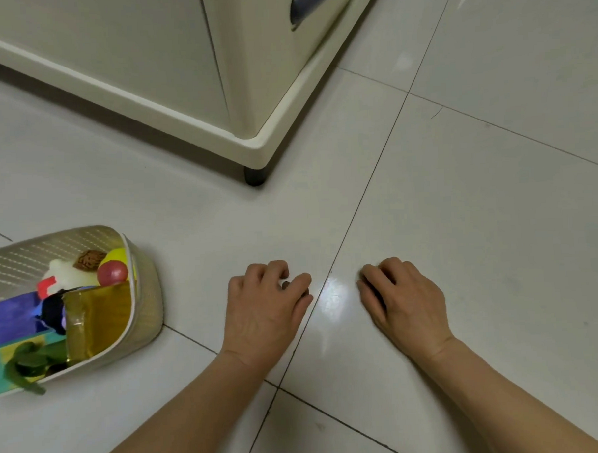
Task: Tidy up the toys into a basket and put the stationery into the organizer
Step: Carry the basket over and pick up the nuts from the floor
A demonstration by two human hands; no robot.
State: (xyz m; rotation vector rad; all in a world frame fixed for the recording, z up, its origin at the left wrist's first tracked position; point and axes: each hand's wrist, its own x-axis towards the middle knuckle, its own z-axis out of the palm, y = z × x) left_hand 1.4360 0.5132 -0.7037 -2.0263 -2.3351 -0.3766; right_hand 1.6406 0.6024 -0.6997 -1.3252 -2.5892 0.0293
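A beige perforated basket (146,301) stands on the floor at the left. It holds several toys: a white soft toy (65,272), a red ball (112,273), a yellow ball (116,256), a purple box (12,317) and a gold box (96,320). My left hand (263,310) rests on the tiles right of the basket, its fingers curled round a small dark thing (285,284) that is mostly hidden. My right hand (401,297) rests on the floor a little further right, fingers loosely curled, holding nothing I can see. No organizer or stationery is in view.
A cream plastic cabinet (253,142) on short dark feet (254,177) stands behind the hands, its corner pointing toward me. Pale glossy floor tiles (478,201) stretch to the right and front.
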